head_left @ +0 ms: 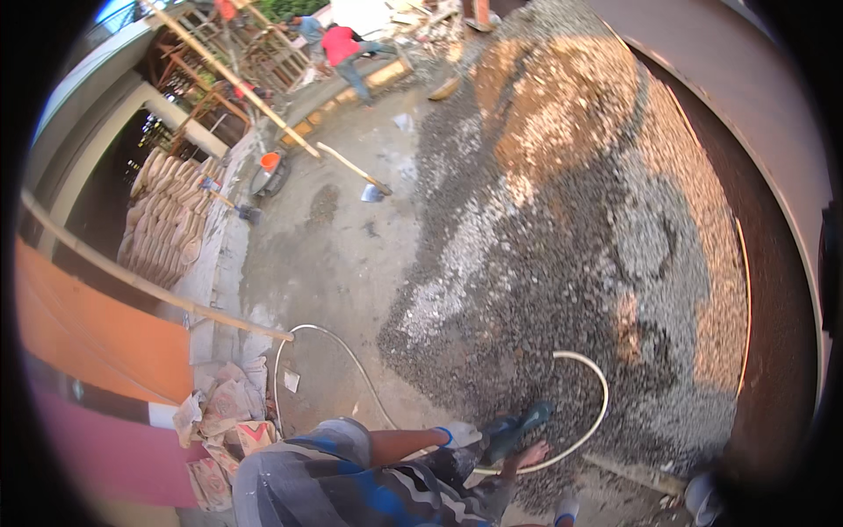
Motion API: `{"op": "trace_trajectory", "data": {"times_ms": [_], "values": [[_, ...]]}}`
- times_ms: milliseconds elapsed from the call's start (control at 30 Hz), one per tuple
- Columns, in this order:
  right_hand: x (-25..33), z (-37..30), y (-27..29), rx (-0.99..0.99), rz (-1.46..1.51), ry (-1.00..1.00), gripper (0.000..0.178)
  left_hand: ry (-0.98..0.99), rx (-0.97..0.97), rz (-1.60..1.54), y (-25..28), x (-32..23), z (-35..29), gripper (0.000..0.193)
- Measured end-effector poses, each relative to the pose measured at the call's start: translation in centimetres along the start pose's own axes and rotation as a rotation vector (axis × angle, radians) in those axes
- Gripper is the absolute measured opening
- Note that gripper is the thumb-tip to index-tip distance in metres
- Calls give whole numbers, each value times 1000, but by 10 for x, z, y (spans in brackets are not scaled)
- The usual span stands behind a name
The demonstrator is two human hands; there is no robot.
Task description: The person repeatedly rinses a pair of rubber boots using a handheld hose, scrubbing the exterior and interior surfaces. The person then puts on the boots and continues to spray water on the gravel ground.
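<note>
In a white glove with a blue cuff, my left hand reaches out from a bare forearm at the lower middle; its fingers are blurred. Near the bottom edge a second white and blue glove shows only in part, seemingly my right hand. A pale hose passes just below the left hand and curls up to the right, its end lying over dark gravel. A bare hand is against the hose; whose it is I cannot make out. Dark rubber boots stand beside it at the gravel's edge.
Gravel spreads across the right. A long-handled tool lies on wet concrete; an orange bucket stands nearby. Stacked sacks and crumpled bags line the left. A person in red bends at the back.
</note>
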State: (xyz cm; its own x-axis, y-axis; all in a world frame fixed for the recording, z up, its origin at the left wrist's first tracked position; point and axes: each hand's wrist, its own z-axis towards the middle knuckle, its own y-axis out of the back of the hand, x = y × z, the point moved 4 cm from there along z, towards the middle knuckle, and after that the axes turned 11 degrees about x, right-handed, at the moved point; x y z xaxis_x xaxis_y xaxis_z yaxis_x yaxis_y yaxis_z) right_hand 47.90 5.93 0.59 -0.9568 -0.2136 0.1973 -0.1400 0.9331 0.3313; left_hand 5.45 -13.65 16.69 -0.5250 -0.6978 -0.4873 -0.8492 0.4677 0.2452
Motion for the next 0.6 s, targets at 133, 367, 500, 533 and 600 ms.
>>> {"op": "trace_trajectory", "data": {"times_ms": [133, 367, 500, 533, 600], "values": [[-83, 30, 15, -59, -305, 127, 55, 20, -77, -136, -32, -25, 9, 65], [-64, 89, 53, -133, 446, -154, 58, 121, -234, -162, -76, -61, 14, 57], [-59, 156, 73, -167, 258, -94, 51, 157, -298, -123, -102, -51, 27, 58], [-47, 180, 84, -151, 199, -56, 47, 177, -299, -102, -106, -47, 29, 58], [-17, 212, 106, -274, 111, 13, 36, 216, -298, -61, -116, -42, 31, 55]]}}
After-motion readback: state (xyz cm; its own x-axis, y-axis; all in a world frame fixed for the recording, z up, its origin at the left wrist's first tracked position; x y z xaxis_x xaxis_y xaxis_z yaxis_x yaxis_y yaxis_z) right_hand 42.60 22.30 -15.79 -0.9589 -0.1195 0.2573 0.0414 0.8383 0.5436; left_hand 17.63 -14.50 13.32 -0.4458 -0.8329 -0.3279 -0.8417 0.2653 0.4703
